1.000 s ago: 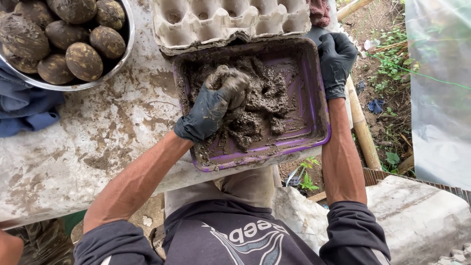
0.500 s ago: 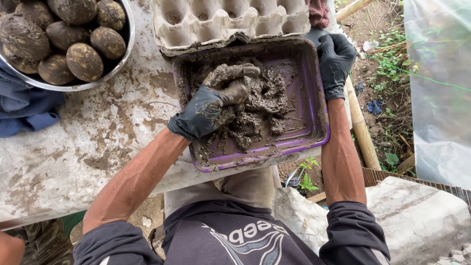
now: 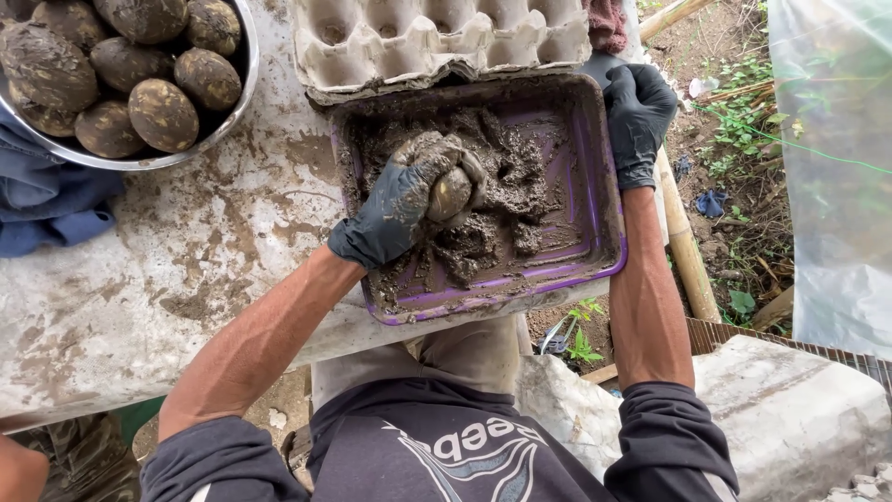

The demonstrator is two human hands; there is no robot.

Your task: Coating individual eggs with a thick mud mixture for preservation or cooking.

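From my head camera, my left hand [image 3: 409, 200], in a wet black rubber glove, curls tightly around one smooth, rounded egg [image 3: 452, 193] smeared with grey-brown mud, over the middle of the purple plastic tray [image 3: 595, 223]. The tray holds lumpy, sticky mud [image 3: 506, 200]. My right hand [image 3: 636, 116], also gloved, closes on the tray's far right rim. One grey pulp egg carton [image 3: 437, 37] lies just beyond the tray. Far left, one steel bowl [image 3: 243, 70] holds about seven mud-coated eggs [image 3: 163, 113] on the rough, stained table [image 3: 139, 279]. Since a moment ago, my left hand has lifted from the mud and now shows the egg.
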